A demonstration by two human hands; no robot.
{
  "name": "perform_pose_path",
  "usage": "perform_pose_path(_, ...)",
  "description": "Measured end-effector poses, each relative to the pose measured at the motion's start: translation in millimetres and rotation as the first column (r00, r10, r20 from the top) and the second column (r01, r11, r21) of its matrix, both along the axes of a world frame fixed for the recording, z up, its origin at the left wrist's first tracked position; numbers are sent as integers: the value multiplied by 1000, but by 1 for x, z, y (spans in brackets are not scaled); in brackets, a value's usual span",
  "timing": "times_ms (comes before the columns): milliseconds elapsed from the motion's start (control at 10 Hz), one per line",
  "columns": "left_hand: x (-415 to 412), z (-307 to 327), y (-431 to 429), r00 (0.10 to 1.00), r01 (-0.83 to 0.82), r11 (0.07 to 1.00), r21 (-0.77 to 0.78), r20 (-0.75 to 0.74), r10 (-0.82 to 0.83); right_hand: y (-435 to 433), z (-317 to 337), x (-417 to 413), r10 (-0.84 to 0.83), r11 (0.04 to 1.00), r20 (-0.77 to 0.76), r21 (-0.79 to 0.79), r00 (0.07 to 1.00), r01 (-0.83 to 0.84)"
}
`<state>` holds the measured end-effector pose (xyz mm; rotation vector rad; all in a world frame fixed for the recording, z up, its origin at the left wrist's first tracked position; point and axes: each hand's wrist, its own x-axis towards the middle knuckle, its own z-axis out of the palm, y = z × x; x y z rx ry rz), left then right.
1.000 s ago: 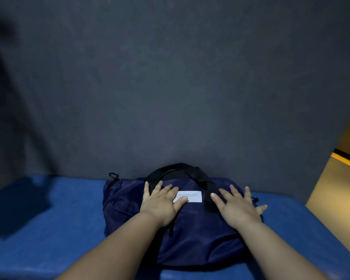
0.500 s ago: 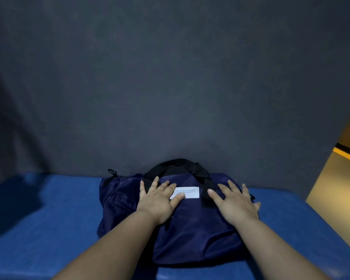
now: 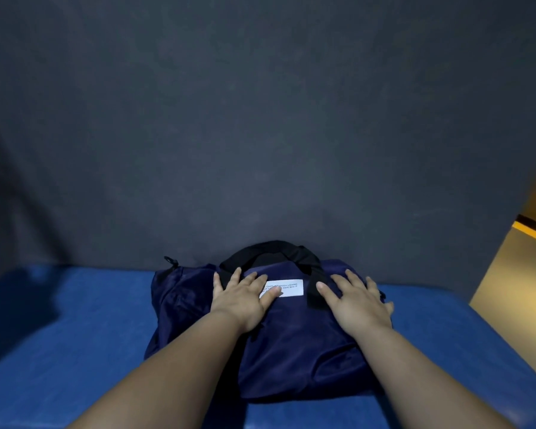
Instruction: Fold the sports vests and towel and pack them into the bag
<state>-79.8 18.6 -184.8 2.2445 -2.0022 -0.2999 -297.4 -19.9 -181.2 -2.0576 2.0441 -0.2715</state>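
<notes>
On the bright blue padded surface (image 3: 75,351): we are looking at a dark navy soft fabric duffel bag (image 3: 291,345) lying flat, its far edge close to the dark grey cloth backdrop (image 3: 260,119)
Left hand (image 3: 240,300): we are laying it palm down on the upper left of the bag, fingers straight and spread, the thumb tip touching the white rectangular printed label (image 3: 288,287); it is gripping nothing
Right hand (image 3: 358,305): we are laying it palm down on the upper right of the bag, fingers fanned out, just beside the black webbing carry handles (image 3: 270,250); it is pinching nothing either
Vests and towel: we are seeing none of them outside the bag, so we are judging them to be packed inside
Zip: we are spotting a small black pull (image 3: 170,261) at the far left corner, but we are not able to tell whether the opening is fully closed
Stage: we are judging the packing to be nearing its end, with both palms flattening the load
Risk, sliding: the fabric is looking slick, so by pressing unevenly we are risking the bag skating toward the backdrop
Risk, unfolding: by pushing hard on one side we are risking the folded pieces bunching up within
Risk, spilling: if the zip is sitting open, by lifting the handles we are risking the contents tipping out
Risk, label: by dragging the left thumb we are risking creasing the label
</notes>
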Motion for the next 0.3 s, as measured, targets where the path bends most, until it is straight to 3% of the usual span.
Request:
perform_pose_path(200,-5,35,6,996,-53,997,-48,-78,49,5,28,1,28,998,-68,64,997,-23)
perform_pose_path(300,-14,63,12,985,-87,986,-143,-163,63,8,50,2,29,999,-26,-27,999,-29)
